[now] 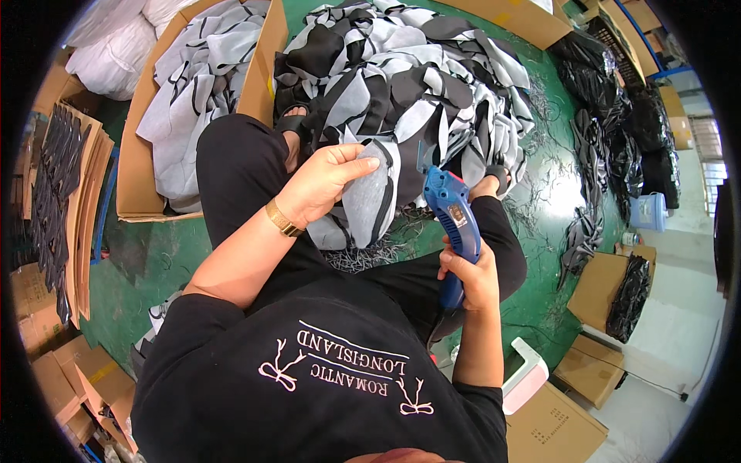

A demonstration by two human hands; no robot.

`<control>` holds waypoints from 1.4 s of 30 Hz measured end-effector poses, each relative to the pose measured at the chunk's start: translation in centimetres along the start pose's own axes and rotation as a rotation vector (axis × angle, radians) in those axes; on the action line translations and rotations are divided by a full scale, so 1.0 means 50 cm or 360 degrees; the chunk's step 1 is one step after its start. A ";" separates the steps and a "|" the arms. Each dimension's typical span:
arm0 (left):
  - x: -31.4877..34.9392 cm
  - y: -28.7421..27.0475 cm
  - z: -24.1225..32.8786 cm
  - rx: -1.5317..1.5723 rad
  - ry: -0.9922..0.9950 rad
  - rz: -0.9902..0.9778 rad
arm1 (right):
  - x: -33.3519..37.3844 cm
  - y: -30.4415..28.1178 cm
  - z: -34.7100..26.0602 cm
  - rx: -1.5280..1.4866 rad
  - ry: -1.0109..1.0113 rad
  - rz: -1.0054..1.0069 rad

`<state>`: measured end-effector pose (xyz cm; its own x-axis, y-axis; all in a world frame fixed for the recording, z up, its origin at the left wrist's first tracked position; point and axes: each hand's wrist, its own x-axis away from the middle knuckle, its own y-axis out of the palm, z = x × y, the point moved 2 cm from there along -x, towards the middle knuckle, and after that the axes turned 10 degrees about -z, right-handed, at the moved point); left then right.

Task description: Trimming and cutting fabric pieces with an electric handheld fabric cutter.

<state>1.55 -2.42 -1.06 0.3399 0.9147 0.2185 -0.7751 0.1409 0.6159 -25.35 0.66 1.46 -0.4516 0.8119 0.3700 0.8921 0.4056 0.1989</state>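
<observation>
Blue cutter (454, 224) upright in clenched right hand (468, 274), blade up-left; left hand (320, 181) pinching grey fabric piece (369, 197).

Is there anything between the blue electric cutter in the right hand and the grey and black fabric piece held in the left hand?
Nothing visible. The blue electric cutter in the right hand points up beside the grey and black fabric piece that the left hand holds; only an open gap separates them.

Black tee (324, 386); gold bracelet (282, 219)
</observation>
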 end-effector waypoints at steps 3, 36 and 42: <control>-0.008 -0.003 -0.007 -0.0027 0.0126 0.0003 | 0.010 0.010 0.005 0.0085 0.0032 0.0058; 0.053 -0.075 0.131 -0.0177 0.0793 0.0586 | 0.005 -0.024 -0.001 0.0068 -0.0088 0.0285; 0.258 -0.301 0.317 -0.0234 0.1495 0.1086 | -0.013 -0.095 -0.011 -0.0135 -0.0177 0.0339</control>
<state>26.04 1.24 4.46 -0.6500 0.7294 -0.2131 -0.7199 -0.5013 0.4800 -29.29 -2.04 0.75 -0.2452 0.9183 0.3107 0.9608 0.1875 0.2041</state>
